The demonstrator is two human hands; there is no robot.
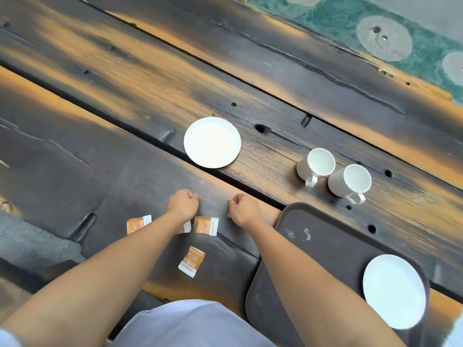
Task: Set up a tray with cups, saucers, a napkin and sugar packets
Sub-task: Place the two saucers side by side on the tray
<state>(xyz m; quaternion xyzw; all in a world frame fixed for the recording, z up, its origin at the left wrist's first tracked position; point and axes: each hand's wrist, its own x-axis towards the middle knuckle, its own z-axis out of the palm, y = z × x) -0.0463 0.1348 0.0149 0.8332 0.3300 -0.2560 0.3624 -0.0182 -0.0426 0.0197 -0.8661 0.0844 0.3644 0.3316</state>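
A dark brown tray (325, 246) lies at the lower right of the wooden table, with one white saucer (394, 290) on its right part. A second white saucer (212, 142) sits on the bare wood in the middle. Two white cups (316, 166) (350, 182) stand side by side beyond the tray. Several orange sugar packets lie near me: one at the left (137, 223), one between my arms (206, 225), one closer (191, 261), another partly hidden under my left forearm. My left hand (184, 204) and right hand (244, 209) rest as fists on the table, holding nothing. No napkin shows.
The table is made of dark, scorched planks (150, 83) with gaps and knot holes. A green patterned floor (375, 33) shows past its far edge at the upper right. My grey clothing (190, 324) fills the bottom middle.
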